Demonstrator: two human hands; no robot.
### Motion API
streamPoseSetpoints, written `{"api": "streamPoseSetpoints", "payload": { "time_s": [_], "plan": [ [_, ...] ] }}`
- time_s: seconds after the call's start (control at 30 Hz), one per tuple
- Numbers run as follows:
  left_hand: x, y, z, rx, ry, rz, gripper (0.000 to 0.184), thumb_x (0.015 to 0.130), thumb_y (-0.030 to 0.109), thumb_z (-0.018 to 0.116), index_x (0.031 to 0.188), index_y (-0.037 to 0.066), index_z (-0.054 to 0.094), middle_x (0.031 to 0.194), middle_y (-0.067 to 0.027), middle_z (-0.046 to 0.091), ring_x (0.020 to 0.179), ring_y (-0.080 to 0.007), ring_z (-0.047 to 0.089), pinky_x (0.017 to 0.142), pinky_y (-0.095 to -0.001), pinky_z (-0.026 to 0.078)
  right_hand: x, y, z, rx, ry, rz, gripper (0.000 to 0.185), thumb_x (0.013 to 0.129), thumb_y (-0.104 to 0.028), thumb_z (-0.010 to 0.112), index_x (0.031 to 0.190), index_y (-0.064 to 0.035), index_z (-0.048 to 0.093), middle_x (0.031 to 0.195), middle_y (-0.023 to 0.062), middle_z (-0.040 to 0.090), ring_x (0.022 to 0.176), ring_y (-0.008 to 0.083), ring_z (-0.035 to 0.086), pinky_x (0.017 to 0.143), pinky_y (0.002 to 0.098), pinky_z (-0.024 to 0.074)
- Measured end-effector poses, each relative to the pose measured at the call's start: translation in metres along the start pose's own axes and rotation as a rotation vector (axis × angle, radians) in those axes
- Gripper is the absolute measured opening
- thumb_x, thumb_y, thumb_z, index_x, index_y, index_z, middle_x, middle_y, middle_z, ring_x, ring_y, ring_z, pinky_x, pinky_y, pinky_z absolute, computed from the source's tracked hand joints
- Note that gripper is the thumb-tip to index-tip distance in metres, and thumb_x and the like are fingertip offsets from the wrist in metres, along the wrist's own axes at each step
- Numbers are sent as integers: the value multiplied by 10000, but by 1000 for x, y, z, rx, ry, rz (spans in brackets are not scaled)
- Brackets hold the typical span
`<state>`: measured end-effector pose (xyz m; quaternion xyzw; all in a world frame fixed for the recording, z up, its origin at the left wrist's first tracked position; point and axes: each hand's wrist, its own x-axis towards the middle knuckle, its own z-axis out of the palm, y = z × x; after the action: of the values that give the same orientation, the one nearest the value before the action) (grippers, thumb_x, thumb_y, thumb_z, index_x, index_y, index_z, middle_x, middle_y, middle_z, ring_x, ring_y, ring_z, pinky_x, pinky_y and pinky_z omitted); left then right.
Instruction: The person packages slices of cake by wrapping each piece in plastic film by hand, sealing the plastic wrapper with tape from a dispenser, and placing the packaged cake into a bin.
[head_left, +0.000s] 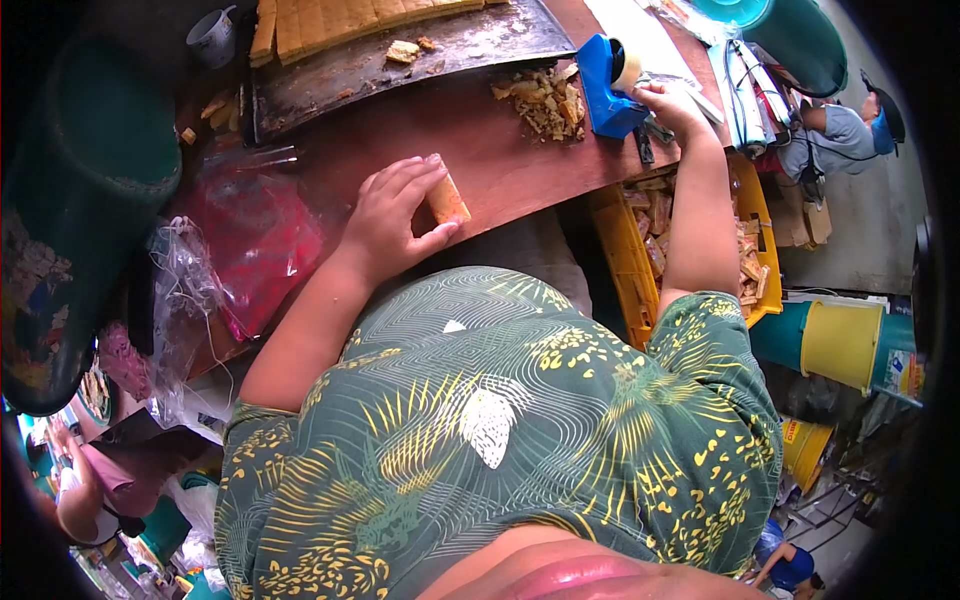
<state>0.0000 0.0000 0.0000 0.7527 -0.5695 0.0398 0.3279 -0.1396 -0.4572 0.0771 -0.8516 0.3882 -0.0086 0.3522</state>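
Observation:
My left hand (400, 205) rests at the table's near edge, its fingers and thumb closed around a golden rectangular cake bar (449, 200). A blue tape dispenser (607, 90) stands on the table to the right, with a roll of tape (626, 66) in it. Against the front of that roll, my right hand (675, 108) has its fingertips pinched at the tape's end; the strip itself is too thin to make out. Cake scraps and crumbs (545, 103) lie in a pile just left of the dispenser.
A dark baking tray (420, 75) holds sliced cake (340, 25). A yellow crate (622, 270) of wrapped bars stands below the table at right. Plastic bags (250, 230) lie at left, near a large green container (100, 150). A mug (212, 38) stands behind. Other people are nearby.

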Motion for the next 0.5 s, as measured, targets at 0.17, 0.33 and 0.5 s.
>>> {"api": "streamPoseSetpoints", "payload": {
  "time_s": [0.17,0.33,0.5],
  "plan": [
    [0,-4,-6,17,-1,10,631,842,397,821,1350,75,627,1443,-98,613,1380,-297,538,1165,-446,390,27,19,-1,15,-125,-115,438,927,-414,774,1232,-101,747,1138,10,740,1092,139,618,996,356,433],
    [-4,-1,-7,1,-17,0,614,843,394,821,1339,79,640,1443,-97,614,1377,-297,539,1162,-446,393,12,4,5,-129,-62,-78,372,938,-346,768,1186,-69,763,1067,32,764,1010,140,657,960,328,479],
    [-3,-2,-7,1,-16,-5,615,842,394,823,1341,83,642,1441,-95,616,1376,-296,540,1160,-446,396,24,18,13,-102,28,-88,325,946,-295,761,1160,-50,765,1035,38,768,947,131,668,906,313,518]
  ]
}}
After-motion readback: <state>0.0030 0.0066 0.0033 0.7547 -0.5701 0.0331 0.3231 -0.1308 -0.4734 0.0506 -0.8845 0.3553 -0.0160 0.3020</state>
